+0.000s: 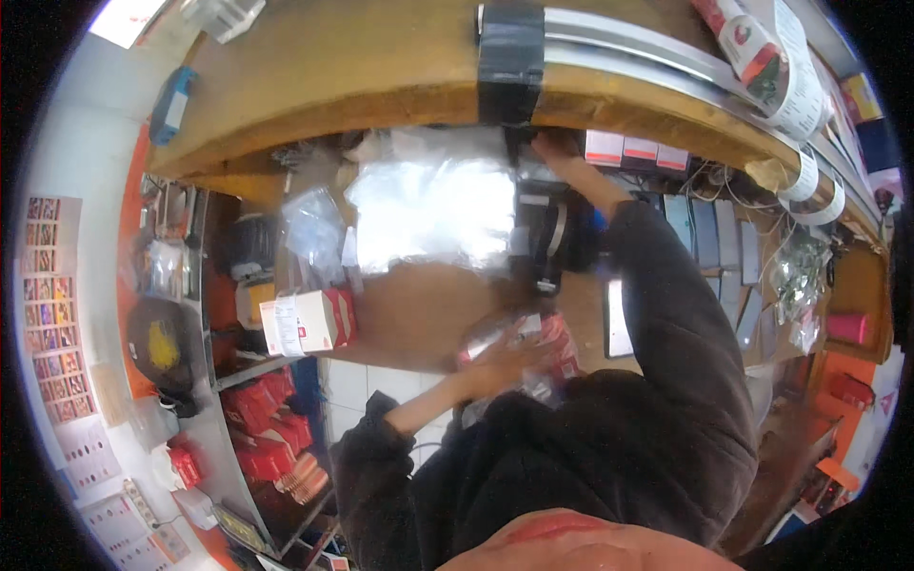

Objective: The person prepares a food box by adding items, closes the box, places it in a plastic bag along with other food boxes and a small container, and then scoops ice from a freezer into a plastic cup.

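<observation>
My left hand (505, 369) is at the table's near edge, close to my body. It lies against a red-and-white package (564, 344) with clear plastic about it and seems to grip it; blur softens the fingers. My right arm stretches far forward, and my right hand (560, 157) is at the back under the shelf, beside red-and-white boxes (640, 150). Its fingertips are lost in the shadow there, so a grip cannot be made out. Just nearer than that hand lies a black device (547, 243) with a pale curved strip.
A stack of shiny clear plastic bags (433, 214) covers the table's middle. At the left edge stands a white-and-red box (309, 322). Several grey flat boxes (705, 233) and cables are at right. A thick wooden shelf (381, 105) overhangs the back; red packages (267, 428) fill a lower rack.
</observation>
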`<state>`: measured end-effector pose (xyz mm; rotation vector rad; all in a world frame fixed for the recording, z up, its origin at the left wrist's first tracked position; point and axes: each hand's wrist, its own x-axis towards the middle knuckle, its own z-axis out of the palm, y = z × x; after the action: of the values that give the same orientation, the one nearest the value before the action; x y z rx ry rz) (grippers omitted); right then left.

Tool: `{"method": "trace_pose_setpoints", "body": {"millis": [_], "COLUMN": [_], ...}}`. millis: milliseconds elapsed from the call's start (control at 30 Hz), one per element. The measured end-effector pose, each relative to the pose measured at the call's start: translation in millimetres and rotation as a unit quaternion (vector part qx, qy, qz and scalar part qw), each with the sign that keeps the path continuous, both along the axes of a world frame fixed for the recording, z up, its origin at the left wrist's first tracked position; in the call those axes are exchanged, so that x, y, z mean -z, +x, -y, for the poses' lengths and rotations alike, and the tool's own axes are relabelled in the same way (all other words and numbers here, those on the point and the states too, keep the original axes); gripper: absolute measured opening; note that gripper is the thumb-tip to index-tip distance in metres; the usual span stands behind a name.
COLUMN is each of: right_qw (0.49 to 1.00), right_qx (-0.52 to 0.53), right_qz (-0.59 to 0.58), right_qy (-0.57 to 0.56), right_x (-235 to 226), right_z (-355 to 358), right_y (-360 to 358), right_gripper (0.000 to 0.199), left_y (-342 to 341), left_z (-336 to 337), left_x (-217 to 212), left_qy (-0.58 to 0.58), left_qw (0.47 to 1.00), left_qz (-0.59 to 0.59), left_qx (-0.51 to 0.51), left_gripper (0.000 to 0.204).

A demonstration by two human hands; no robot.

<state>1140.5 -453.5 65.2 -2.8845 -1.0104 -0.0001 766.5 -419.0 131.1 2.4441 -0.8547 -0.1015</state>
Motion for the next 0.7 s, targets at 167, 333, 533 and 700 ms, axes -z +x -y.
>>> {"method": "trace_pose_setpoints", "body": {"millis": [167, 333, 533, 700], "right_qw": [0.998, 0.94, 0.607, 0.551], "right_qx": [-0.01, -0.021, 0.098, 0.157], "right_qz": [0.058, -0.06, -0.509, -0.512], "right_qy": [-0.006, 0.336, 0.603, 0.641], "right_x": [-5.1, -91.2, -96.1, -50.6], "right_z": [41.6, 81.4, 56.1, 14.6], "right_y": [-12.6, -112.2, -278.5, -349.3], "right_gripper": [0.031, 0.012, 0.009, 0.011], "left_y": [17.9, -34.1, -52.2, -49.0], "left_z": [-0.6, -26.6, -49.1, -52.5], "left_x": [-21.3, 14.0, 5.2, 7.6], "left_qy": [-0.069, -0.395, -0.464, -0.494], "left_qw": [0.965, 0.787, 0.715, 0.697], "left_qz": [-0.253, -0.293, -0.189, -0.125], "left_qx": [0.026, -0.372, -0.487, -0.505], "left_gripper": [0.042, 0.033, 0.027, 0.025]}}
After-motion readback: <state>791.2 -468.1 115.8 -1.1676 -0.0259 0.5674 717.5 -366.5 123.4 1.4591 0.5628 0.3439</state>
